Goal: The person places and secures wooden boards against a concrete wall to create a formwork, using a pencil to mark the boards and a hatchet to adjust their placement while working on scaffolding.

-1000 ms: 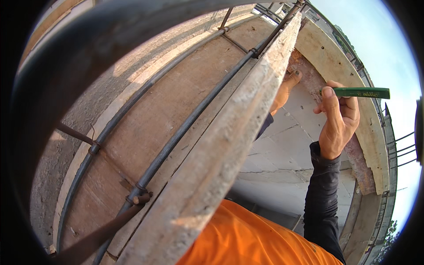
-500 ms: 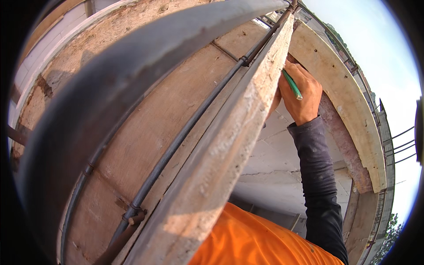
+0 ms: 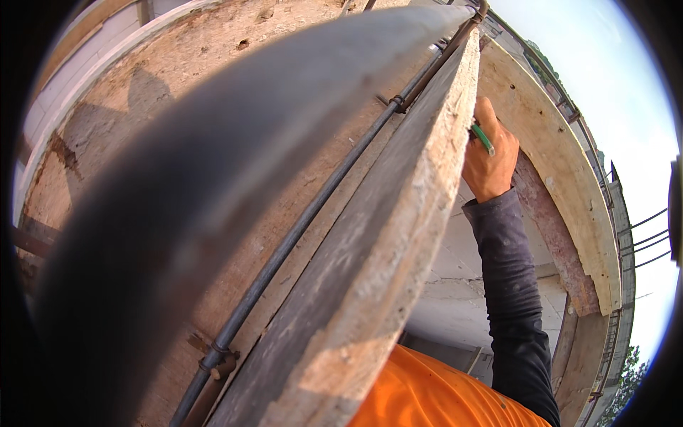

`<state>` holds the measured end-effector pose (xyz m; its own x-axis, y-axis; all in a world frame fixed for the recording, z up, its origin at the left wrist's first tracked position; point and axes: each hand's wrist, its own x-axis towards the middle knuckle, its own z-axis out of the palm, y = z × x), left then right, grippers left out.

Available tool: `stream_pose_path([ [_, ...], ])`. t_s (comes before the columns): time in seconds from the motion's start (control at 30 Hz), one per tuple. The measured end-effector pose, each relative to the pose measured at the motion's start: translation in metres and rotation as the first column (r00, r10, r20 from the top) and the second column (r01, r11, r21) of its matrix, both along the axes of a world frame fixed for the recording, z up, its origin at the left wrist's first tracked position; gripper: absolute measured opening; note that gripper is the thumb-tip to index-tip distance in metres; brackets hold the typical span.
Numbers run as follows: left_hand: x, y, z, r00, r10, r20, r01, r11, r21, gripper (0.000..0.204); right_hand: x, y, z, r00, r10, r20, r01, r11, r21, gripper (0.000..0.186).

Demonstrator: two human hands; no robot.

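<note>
A long, pale timber board (image 3: 420,213) with a rough, chipped edge runs diagonally through the middle. My right hand (image 3: 491,160), in a dark sleeve, is closed on a green pencil (image 3: 486,136) at the board's right edge near the top; the pencil's tip is hidden by the board or fingers. My left hand cannot be made out; the board blocks the space where it was. An orange garment (image 3: 441,391) shows below.
A grey metal tube (image 3: 213,164) crosses close in front, blurred. A thinner tube with tie wire (image 3: 284,242) runs beside plywood formwork (image 3: 92,142). A curved pale wooden form (image 3: 562,164) stands right, with a block wall (image 3: 455,292) below and protruding rebar (image 3: 644,242) beyond.
My right hand has moved up and left to the board's edge, turning the pencil from horizontal to steep. My left hand has gone out of sight. The near tube covers more of the view.
</note>
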<state>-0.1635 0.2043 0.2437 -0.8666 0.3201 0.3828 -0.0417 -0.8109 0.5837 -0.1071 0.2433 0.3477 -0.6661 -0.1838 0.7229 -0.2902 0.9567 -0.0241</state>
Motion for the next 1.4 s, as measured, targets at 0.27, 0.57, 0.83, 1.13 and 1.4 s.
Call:
stream_pose_path([
  [0.27,-0.002,0.001,-0.009,1.0,0.003,0.026,-0.002,1.0,-0.031,0.034,-0.002,-0.004,0.002,0.998,0.067,-0.007,-0.065,0.992,0.111,0.015],
  [0.57,-0.006,0.005,-0.012,0.998,0.061,0.024,-0.06,0.997,-0.047,0.035,0.001,-0.008,0.006,0.994,0.108,-0.012,-0.104,0.977,0.187,0.015],
  [0.83,0.014,0.0,0.0,0.995,0.078,0.063,-0.076,0.997,-0.032,0.038,0.002,-0.007,0.006,0.992,0.124,0.028,-0.127,0.973,0.193,0.019],
  [1.13,0.004,0.006,-0.009,0.999,0.026,0.036,-0.027,1.0,0.015,0.032,0.006,0.002,0.009,0.985,0.153,0.082,-0.168,0.961,0.222,0.018],
  [1.4,0.006,0.002,-0.003,0.999,0.011,0.044,-0.012,1.0,0.022,0.032,0.005,-0.004,0.011,0.98,0.17,0.101,-0.184,0.969,0.162,0.019],
])
